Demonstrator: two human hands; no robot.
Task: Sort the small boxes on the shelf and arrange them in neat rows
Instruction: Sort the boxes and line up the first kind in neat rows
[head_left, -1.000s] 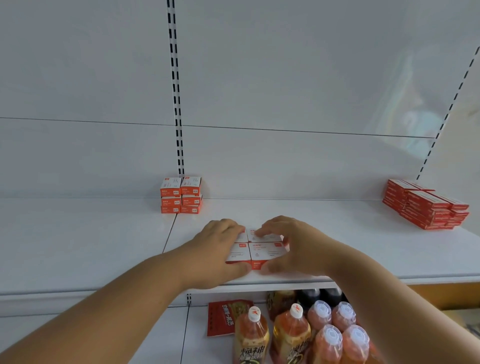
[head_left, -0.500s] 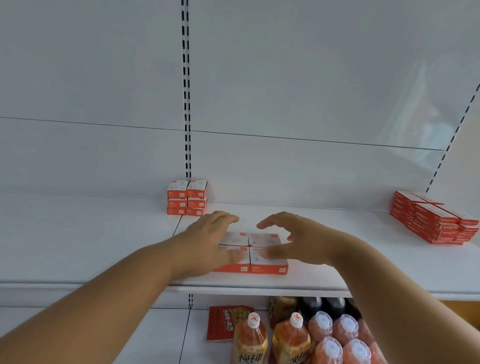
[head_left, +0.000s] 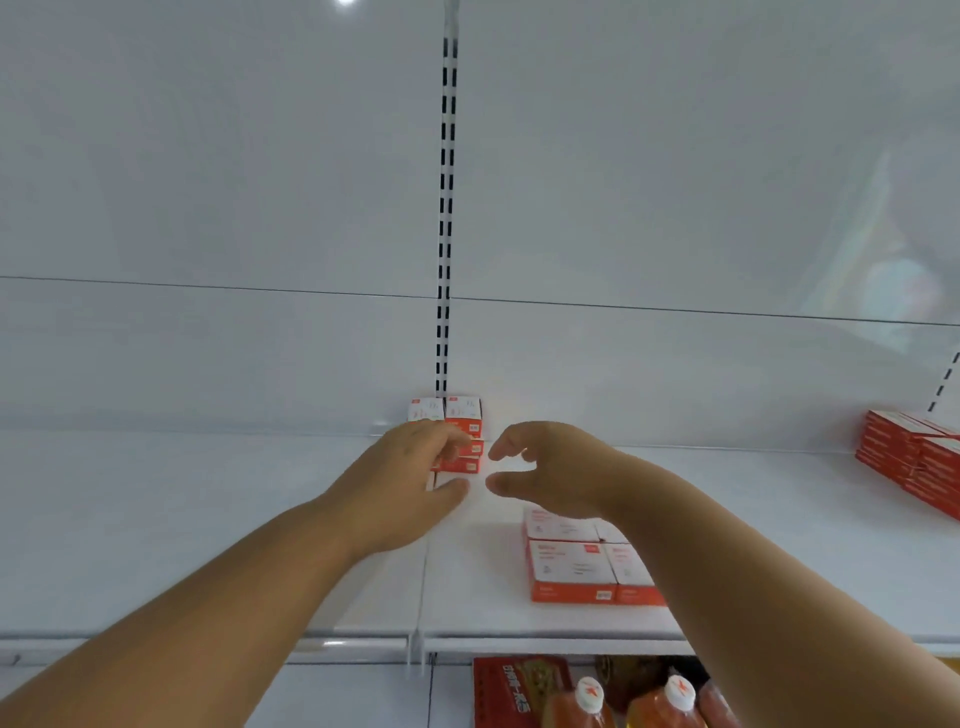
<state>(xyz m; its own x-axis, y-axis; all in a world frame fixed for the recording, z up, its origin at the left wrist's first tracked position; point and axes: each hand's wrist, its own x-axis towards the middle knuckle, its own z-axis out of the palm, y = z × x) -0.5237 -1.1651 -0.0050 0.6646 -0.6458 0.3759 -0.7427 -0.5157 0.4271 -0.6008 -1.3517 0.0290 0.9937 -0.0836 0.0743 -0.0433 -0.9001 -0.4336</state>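
A block of small orange-and-white boxes (head_left: 569, 569) lies flat near the front of the white shelf (head_left: 208, 519), partly under my right forearm. A small stack of the same boxes (head_left: 464, 415) stands at the back wall by the slotted upright. My left hand (head_left: 400, 488) reaches toward that stack, fingers spread, covering its lower left part; whether it touches the boxes is unclear. My right hand (head_left: 550, 473) hovers just right of the stack, fingers curled apart, holding nothing.
A pile of flat red boxes (head_left: 914, 457) sits at the far right of the shelf. Below the shelf stand capped drink bottles (head_left: 670, 701) and a red packet (head_left: 519, 691). A slotted upright (head_left: 445, 208) runs up the back wall.
Both hands have let go of the front block of boxes and moved back toward the stack at the wall. The camera has shifted, so the front block now lies to the right.
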